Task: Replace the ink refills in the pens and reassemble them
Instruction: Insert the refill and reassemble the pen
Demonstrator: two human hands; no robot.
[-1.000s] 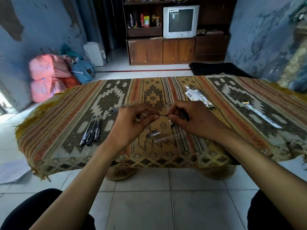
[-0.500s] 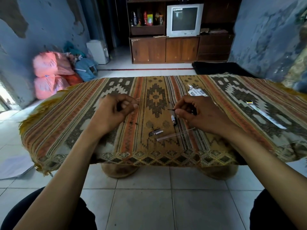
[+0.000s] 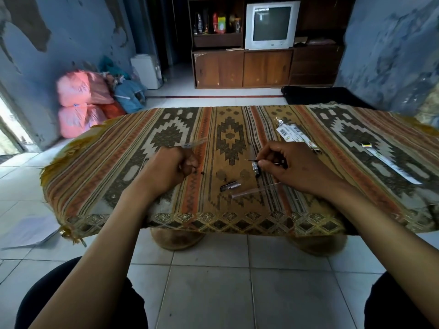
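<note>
I see hands pulled apart now. Left hand (image 3: 169, 166) curled round clear pen tube (image 3: 194, 144), moved toward table's left edge. Right hand (image 3: 288, 163) pinches thin refill (image 3: 251, 160) near table middle. Refill out; new one goes next.

Cap (image 3: 230, 186) left of barrel (image 3: 256, 190), on cloth (image 3: 118, 176).

Between the hands: pen cap (image 3: 230, 186), clear barrel (image 3: 255, 190) and small part (image 3: 256, 169) clutter the counter (image 3: 118, 186). Refill packs (image 3: 293, 133) block far right; far centre open.
</note>
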